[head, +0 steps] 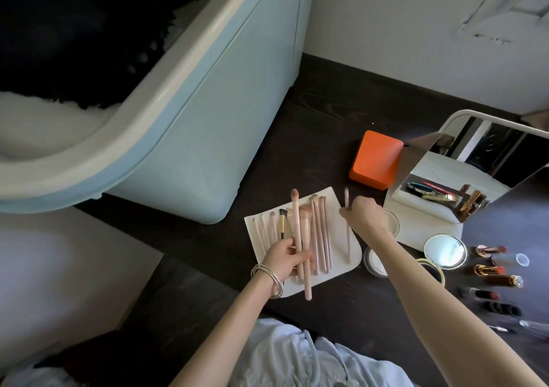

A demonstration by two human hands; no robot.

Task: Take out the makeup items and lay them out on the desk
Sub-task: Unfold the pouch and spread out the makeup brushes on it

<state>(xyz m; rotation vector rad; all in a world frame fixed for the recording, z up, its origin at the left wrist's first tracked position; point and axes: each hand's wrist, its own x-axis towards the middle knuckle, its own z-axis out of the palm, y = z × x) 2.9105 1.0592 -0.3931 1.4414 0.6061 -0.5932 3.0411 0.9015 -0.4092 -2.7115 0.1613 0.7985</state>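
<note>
— Two hands busy?
— Left hand (286,257) grips pink brushes (301,238) over the white cloth (341,268), frame centre; right hand (364,216) pinches one thin brush (346,198).
— Lipsticks (494,271)?
— Lower right on the surface (341,312), blurry, partly cut off.

On the dark wooden desk (320,113) there's a white cloth mat (341,263) with a row of pale pink makeup brushes (322,238) laid out on it. The left hand (286,260), bangles on the wrist, grips one long pink brush (300,247), and the right hand (364,216) pinches a thin pink brush (347,201) at the mat's right edge. An orange box (375,159), a standing mirror (463,167) and some lipsticks (493,271) sit off to the right.
</note>
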